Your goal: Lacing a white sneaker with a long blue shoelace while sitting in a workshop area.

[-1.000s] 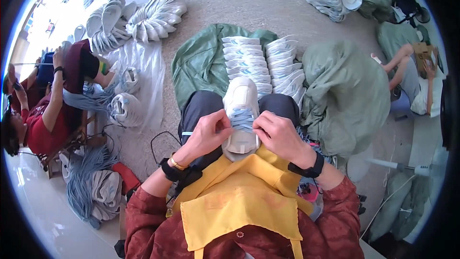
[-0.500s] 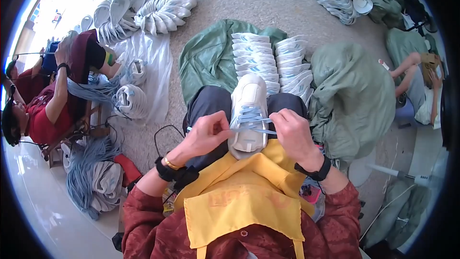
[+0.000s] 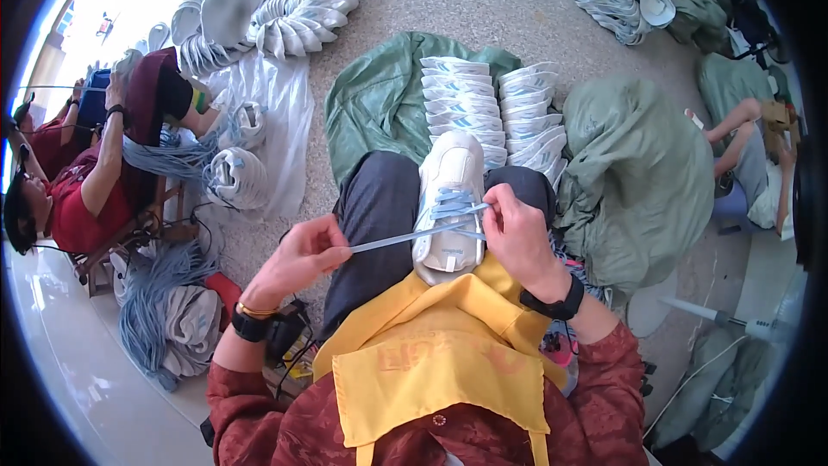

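A white shoe upper (image 3: 452,168) rests between my knees, toe pointing away from me and its tongue toward my yellow apron (image 3: 431,371). Light blue shoelace (image 3: 405,240) crosses its eyelets in several rows. My left hand (image 3: 304,261), out to the left of the shoe, pinches one stretch of lace that runs taut back to the eyelets. At the shoe's right side, my right hand (image 3: 517,229) is closed with fingertips on the lace by the upper eyelets. Its fingers partly hide the lace there.
Ahead, two stacks of white uppers (image 3: 466,108) lie by a green cloth (image 3: 371,95). A bulky green sack (image 3: 638,181) stands at my right. Left are a bundle of blue laces (image 3: 159,311) and a seated co-worker in red (image 3: 86,198); another person (image 3: 746,147) sits far right.
My left hand has moved left and slightly toward me, drawing the lace out into a long taut line. My right hand stays near the eyelets, slightly higher.
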`<act>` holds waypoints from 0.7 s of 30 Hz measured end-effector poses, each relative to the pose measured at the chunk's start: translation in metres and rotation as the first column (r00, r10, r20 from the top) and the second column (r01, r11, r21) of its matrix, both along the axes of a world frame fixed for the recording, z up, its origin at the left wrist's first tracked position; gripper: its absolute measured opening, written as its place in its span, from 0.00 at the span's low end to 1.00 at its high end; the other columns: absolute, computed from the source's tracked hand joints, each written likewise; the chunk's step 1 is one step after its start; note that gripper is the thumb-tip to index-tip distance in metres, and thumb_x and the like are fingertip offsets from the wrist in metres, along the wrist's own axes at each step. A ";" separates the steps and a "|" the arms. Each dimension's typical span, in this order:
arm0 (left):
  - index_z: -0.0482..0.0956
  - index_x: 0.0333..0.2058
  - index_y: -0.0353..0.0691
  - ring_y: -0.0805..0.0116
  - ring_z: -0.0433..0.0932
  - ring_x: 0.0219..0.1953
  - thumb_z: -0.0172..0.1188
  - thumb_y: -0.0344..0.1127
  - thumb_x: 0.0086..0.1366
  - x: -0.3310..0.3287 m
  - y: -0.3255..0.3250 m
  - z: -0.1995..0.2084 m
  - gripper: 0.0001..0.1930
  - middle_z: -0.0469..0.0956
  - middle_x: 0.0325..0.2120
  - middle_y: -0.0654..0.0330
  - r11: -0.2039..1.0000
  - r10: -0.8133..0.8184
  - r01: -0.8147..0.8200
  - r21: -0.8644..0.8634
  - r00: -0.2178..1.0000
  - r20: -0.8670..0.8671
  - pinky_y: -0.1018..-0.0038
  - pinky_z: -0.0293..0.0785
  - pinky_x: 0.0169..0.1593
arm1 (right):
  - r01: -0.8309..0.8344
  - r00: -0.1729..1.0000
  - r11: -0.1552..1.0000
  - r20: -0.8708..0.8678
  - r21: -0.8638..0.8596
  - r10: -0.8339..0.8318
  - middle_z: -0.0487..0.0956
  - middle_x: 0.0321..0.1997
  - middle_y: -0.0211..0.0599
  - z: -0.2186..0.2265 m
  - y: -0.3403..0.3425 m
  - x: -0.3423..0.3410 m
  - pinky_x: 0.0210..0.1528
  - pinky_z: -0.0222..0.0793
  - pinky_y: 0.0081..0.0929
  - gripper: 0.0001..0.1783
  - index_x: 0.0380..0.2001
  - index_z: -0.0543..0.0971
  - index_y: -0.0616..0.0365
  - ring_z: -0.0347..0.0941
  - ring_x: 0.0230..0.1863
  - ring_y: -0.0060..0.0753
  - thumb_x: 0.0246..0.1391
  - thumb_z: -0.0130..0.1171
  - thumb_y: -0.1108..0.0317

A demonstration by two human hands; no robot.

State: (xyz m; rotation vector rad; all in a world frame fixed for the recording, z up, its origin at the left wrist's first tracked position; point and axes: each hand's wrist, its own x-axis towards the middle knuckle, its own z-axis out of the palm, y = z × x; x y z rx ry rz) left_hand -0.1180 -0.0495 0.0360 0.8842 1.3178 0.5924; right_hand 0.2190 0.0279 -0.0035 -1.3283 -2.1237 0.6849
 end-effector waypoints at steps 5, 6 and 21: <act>0.75 0.33 0.40 0.84 0.70 0.27 0.66 0.29 0.69 -0.059 -0.016 -0.009 0.08 0.74 0.25 0.72 1.000 0.013 -0.013 0.000 0.997 -0.070 0.82 0.65 0.31 | -0.073 0.997 0.997 0.021 0.015 0.072 0.81 0.28 0.44 0.010 -0.015 0.003 0.33 0.76 0.44 0.08 0.37 0.73 0.58 0.81 0.32 0.51 0.60 0.63 0.74; 0.74 0.33 0.40 0.84 0.70 0.27 0.66 0.29 0.69 -0.062 -0.017 -0.009 0.08 0.73 0.25 0.72 0.999 0.032 -0.030 0.021 0.997 -0.070 0.82 0.65 0.31 | -0.064 0.998 0.998 0.027 -0.025 0.064 0.81 0.29 0.42 0.012 -0.018 0.005 0.34 0.76 0.42 0.08 0.37 0.74 0.57 0.82 0.32 0.49 0.60 0.64 0.74; 0.74 0.36 0.39 0.85 0.70 0.33 0.64 0.24 0.69 0.005 0.003 -0.011 0.06 0.72 0.30 0.70 0.966 -0.133 0.170 0.196 0.973 -0.188 0.81 0.68 0.35 | -0.100 0.995 0.994 0.005 -0.050 0.101 0.83 0.31 0.37 0.021 -0.031 0.020 0.39 0.74 0.38 0.07 0.34 0.81 0.58 0.78 0.36 0.43 0.52 0.70 0.73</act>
